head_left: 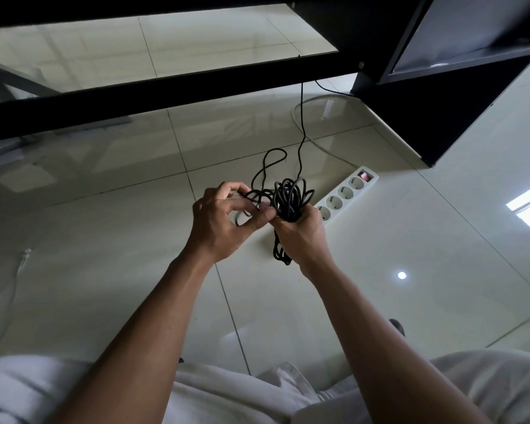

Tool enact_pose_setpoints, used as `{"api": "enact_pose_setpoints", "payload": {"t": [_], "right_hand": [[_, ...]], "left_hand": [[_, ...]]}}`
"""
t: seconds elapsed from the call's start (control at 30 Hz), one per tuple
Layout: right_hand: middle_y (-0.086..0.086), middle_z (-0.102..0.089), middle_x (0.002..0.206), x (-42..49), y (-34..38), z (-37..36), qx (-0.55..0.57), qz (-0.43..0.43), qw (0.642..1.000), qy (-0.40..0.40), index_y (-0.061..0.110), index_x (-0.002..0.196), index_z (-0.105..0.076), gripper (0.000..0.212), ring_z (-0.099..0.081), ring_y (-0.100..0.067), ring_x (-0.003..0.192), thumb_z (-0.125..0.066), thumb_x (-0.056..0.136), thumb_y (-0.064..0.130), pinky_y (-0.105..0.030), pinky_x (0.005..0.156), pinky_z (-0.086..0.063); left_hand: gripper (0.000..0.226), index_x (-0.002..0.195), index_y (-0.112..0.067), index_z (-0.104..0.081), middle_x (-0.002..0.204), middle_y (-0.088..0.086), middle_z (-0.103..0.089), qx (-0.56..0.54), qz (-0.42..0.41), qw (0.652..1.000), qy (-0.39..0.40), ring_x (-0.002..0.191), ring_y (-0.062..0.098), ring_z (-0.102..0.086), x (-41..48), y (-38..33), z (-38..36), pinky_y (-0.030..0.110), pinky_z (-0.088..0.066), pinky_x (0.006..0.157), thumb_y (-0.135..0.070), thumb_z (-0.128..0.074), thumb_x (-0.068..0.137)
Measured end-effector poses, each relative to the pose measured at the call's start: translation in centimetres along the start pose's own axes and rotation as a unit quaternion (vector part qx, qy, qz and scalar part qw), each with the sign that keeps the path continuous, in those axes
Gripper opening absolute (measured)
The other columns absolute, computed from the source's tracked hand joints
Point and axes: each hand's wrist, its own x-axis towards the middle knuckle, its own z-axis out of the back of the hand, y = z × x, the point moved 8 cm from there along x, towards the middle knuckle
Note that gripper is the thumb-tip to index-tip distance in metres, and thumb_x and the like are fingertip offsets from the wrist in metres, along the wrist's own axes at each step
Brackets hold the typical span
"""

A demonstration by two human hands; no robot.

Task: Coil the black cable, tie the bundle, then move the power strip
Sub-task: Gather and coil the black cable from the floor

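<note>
A black cable (291, 197) is gathered into a loose bundle of several loops, held above the tiled floor. My right hand (300, 234) is closed around the middle of the bundle, with loop ends hanging below the fist. My left hand (227, 218) pinches a loose strand of the same cable beside the bundle. One free length of the cable runs up to the black desk frame. A white power strip (348, 192) with several sockets and a lit red switch lies on the floor behind my hands, partly hidden by them.
A black desk frame with a glass top (166, 90) spans the far side. A black cabinet (441, 96) stands at the right. White cords (315, 139) lie on the floor near the strip and at the far left (16, 280). My knees in light clothing fill the bottom.
</note>
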Motion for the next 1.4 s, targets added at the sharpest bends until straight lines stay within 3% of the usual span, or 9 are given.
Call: {"api": "enact_pose_setpoints", "payload": {"t": [0.13, 0.23, 0.4, 0.63, 0.77, 1.0, 1.1, 1.27, 1.4], "right_hand": [[0.016, -0.047, 0.047, 0.0, -0.3, 0.2, 0.032, -0.026, 0.999, 0.009, 0.025, 0.062, -0.056, 0.032, -0.038, -0.003, 0.047, -0.072, 0.089, 0.021, -0.015, 0.046, -0.033], [0.006, -0.052, 0.059, 0.2, 0.0, -0.3, 0.048, -0.033, 0.997, 0.045, 0.022, 0.072, -0.066, 0.015, -0.045, -0.013, 0.058, -0.074, 0.084, 0.028, -0.029, 0.057, -0.04], [0.008, -0.053, 0.058, -0.3, 1.0, -0.5, 0.063, -0.027, 0.994, 0.082, 0.017, 0.08, -0.073, 0.012, -0.039, -0.01, 0.051, -0.068, 0.091, 0.021, -0.024, 0.052, -0.035], [0.022, -0.061, 0.058, -0.7, 1.6, -0.7, 0.138, -0.035, 0.986, 0.091, 0.015, 0.097, -0.076, 0.015, -0.053, 0.004, 0.052, -0.064, 0.1, 0.023, -0.013, 0.054, -0.035], [0.017, -0.057, 0.058, -0.5, 1.1, -0.4, 0.199, -0.062, 0.976, 0.065, 0.026, 0.072, -0.074, 0.024, -0.05, -0.001, 0.056, -0.072, 0.095, 0.032, -0.026, 0.062, -0.035], [0.012, -0.07, 0.078, -0.6, 1.1, -0.5, 0.234, -0.073, 0.968, 0.061, 0.018, 0.098, -0.079, 0.016, -0.059, -0.004, 0.072, -0.073, 0.093, 0.032, -0.023, 0.065, -0.042], [0.006, -0.053, 0.071, -0.8, 1.1, -1.0, 0.249, -0.091, 0.959, 0.096, 0.013, 0.103, -0.079, 0.024, -0.045, -0.009, 0.061, -0.073, 0.091, 0.034, -0.027, 0.058, -0.034], [-0.008, -0.051, 0.089, -0.9, 1.0, -1.3, 0.329, -0.127, 0.931, 0.099, 0.011, 0.087, -0.068, 0.014, -0.041, -0.013, 0.065, -0.056, 0.093, 0.014, -0.026, 0.054, -0.037], [-0.003, -0.061, 0.077, -0.5, 0.8, -0.9, 0.317, -0.11, 0.94, 0.067, 0.011, 0.092, -0.066, 0.019, -0.046, -0.014, 0.064, -0.051, 0.101, 0.018, -0.03, 0.058, -0.033]], "left_hand": [[0.046, 0.086, -0.035, -0.078, 0.13, -0.018, -0.059, -0.015, 0.005, 0.999, 0.048, 0.116, 0.011, -0.055, 0.3, 0.5, -0.7, 0.047, -0.043, 0.105, -0.075, -0.057, 0.078], [0.05, 0.093, -0.029, -0.081, 0.138, -0.009, -0.061, 0.031, -0.011, 0.998, 0.048, 0.12, 0.018, -0.057, 0.5, 0.7, -0.6, 0.05, -0.04, 0.108, -0.064, -0.046, 0.085], [0.048, 0.091, -0.026, -0.082, 0.148, -0.012, -0.053, -0.029, 0.041, 0.994, 0.102, 0.132, 0.011, -0.045, 0.5, 0.8, -1.1, 0.028, -0.032, 0.107, -0.055, -0.045, 0.089], [0.044, 0.084, -0.028, -0.071, 0.122, -0.013, -0.06, 0.011, -0.014, 1.0, 0.002, 0.114, 0.021, -0.059, 1.0, 0.7, 0.0, 0.058, -0.044, 0.1, -0.066, -0.051, 0.091], [0.024, 0.094, -0.026, -0.067, 0.105, -0.015, -0.063, 0.016, -0.097, 0.994, -0.053, 0.098, 0.013, -0.061, 0.7, -1.5, 1.4, 0.057, -0.049, 0.091, -0.049, -0.066, 0.091], [0.022, 0.111, -0.025, -0.071, 0.097, -0.024, -0.066, -0.056, -0.086, 0.994, -0.035, 0.09, 0.009, -0.058, -0.1, -3.0, 1.3, 0.019, -0.046, 0.083, -0.033, -0.076, 0.091], [0.017, 0.109, -0.031, -0.07, 0.094, -0.038, -0.063, -0.086, -0.03, 0.996, -0.005, 0.094, 0.005, -0.063, -0.1, -2.4, 0.8, 0.006, -0.04, 0.082, -0.032, -0.074, 0.092], [0.01, 0.105, -0.02, -0.06, 0.099, -0.012, -0.074, -0.184, 0.018, 0.982, 0.049, 0.091, 0.008, -0.069, 0.1, -2.0, -0.2, 0.016, -0.047, 0.085, -0.023, -0.067, 0.098], [0.009, 0.103, -0.027, -0.056, 0.089, -0.004, -0.073, -0.253, 0.046, 0.962, 0.087, 0.086, 0.013, -0.065, 0.1, -1.7, -1.1, 0.035, -0.046, 0.09, -0.032, -0.062, 0.098]]}}
